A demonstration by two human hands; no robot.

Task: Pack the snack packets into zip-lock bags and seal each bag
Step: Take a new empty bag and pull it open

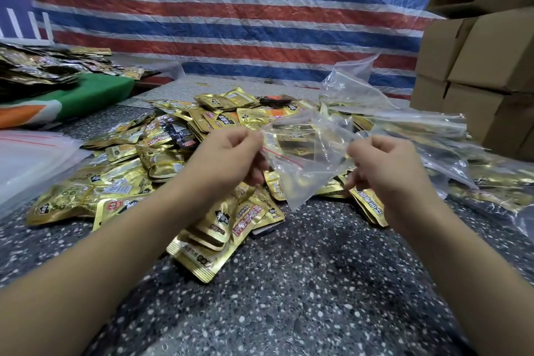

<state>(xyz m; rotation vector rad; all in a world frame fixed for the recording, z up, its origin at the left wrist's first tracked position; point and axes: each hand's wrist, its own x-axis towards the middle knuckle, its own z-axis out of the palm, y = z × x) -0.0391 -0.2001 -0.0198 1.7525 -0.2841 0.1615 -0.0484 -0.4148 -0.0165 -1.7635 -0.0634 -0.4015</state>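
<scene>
Centrally, zip-lock bag [300,159] held above the near part of the worktop [303,283], over the heap of gold snack packets [173,159]. Left hand [228,153] and right hand [384,165] with fingers curled, each pinching one side of the bag's mouth near the red zip line; bag apparently empty. Film judged very light, limp and slippery; best taken at the stiffer zip strip, one lip per hand. Packets judged light, smooth, slightly stiff; best taken by a flat edge. Speckled dark stone-like worktop; loose clear bags [404,121] toward the right edge, cardboard boxes [476,66] at the far right corner, striped tarpaulin [231,23] behind.
</scene>
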